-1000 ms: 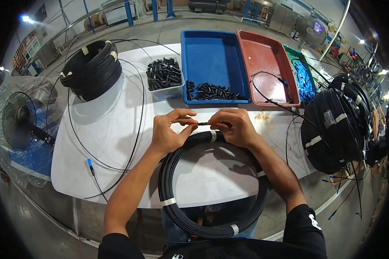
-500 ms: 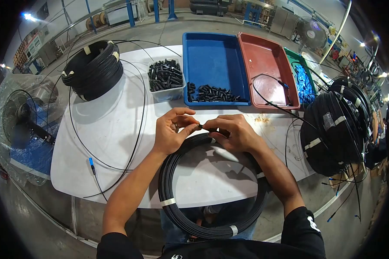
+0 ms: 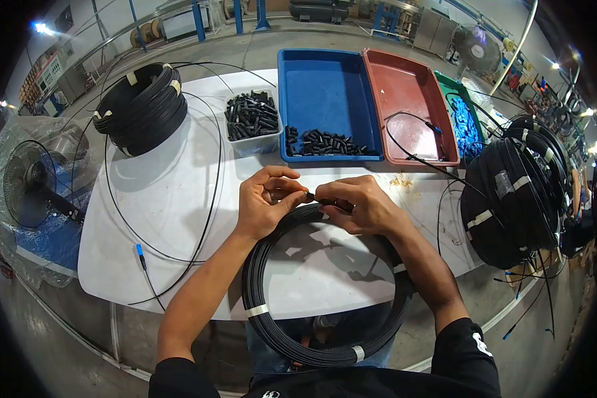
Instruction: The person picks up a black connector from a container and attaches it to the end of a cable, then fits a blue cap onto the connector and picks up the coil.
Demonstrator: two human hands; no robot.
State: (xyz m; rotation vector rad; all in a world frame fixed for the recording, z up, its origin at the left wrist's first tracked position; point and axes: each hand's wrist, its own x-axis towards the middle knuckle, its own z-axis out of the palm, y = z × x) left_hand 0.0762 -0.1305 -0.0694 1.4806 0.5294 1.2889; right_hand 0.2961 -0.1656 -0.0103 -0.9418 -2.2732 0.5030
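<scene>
Between my two hands is a small black connector piece (image 3: 310, 197), mostly covered by fingers. My left hand (image 3: 262, 204) pinches its left end between thumb and forefinger, the other fingers curled. From the other side, my right hand (image 3: 361, 204) is closed around its dark right part; the exact shape there is hidden. Just below both hands lies a large coil of black cable (image 3: 256, 278), bound with pale tape and reaching over the table's front edge towards my lap.
Beyond my hands stand a clear tub of black parts (image 3: 253, 119), a blue tray (image 3: 328, 79), a red tray (image 3: 408, 86) and a green tray (image 3: 450, 85) holding blue pieces. Cable coils sit left (image 3: 146, 119) and right (image 3: 511, 199). A loose blue-tipped cable (image 3: 141, 255) lies left.
My right fingertips have shifted very slightly right, and a little more of the black piece shows between the hands. Otherwise the scene looks the same.
</scene>
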